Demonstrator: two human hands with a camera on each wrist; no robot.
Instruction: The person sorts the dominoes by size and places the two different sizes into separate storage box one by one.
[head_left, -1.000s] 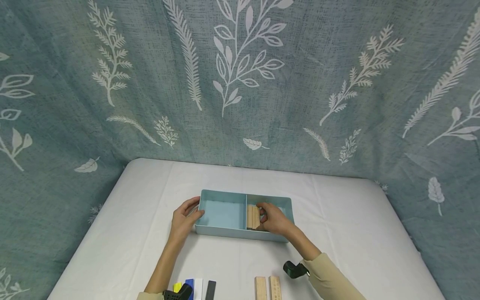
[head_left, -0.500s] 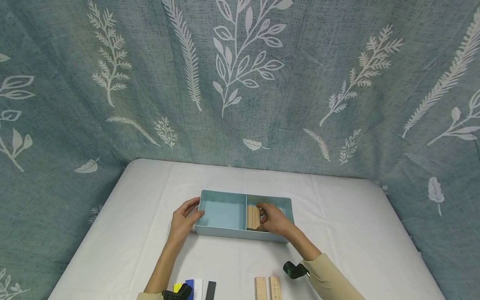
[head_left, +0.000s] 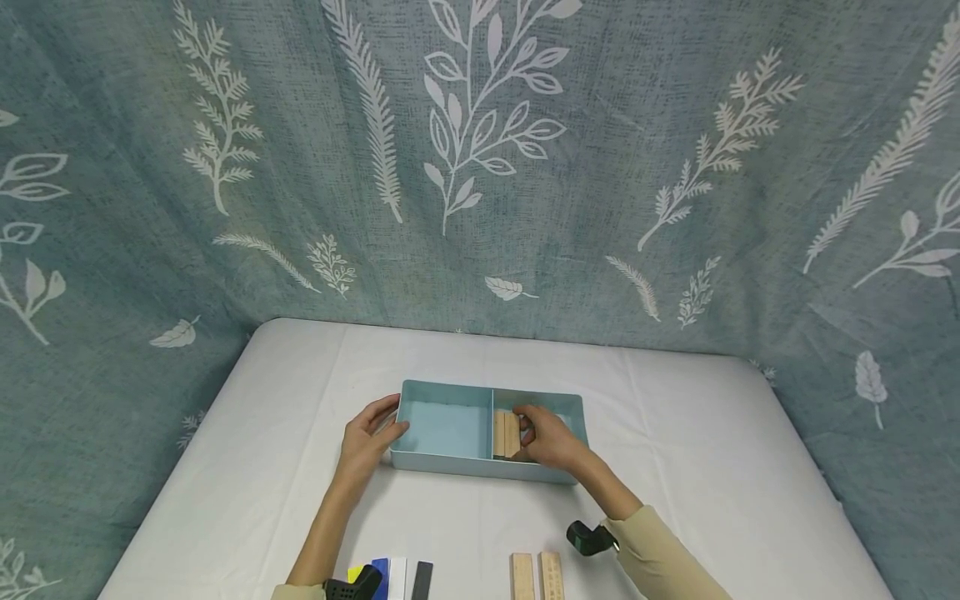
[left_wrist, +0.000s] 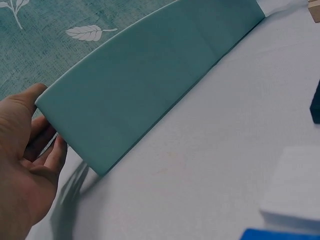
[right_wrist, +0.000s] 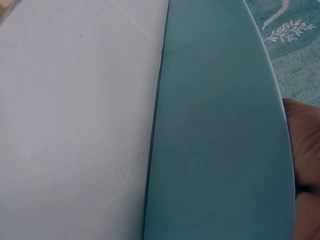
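Closest up, a yellow block [head_left: 355, 573], blue block [head_left: 381, 577], white block [head_left: 397, 577] and dark grey block [head_left: 422, 580] are lying side by side, with two loose wooden blocks [head_left: 522, 576] sitting off to the right. Past those, the left hand [head_left: 366, 439] is gripping the left end of a teal two-compartment box [head_left: 465, 464], fingers partly bent. The right hand [head_left: 553, 440] is reaching into the right compartment, half-closed, pinching the right one of two wooden sticks [head_left: 512, 435] sitting by the divider [head_left: 492, 423]. A leaf-print curtain [head_left: 570, 225] is hanging behind the white-covered table [head_left: 675, 433].
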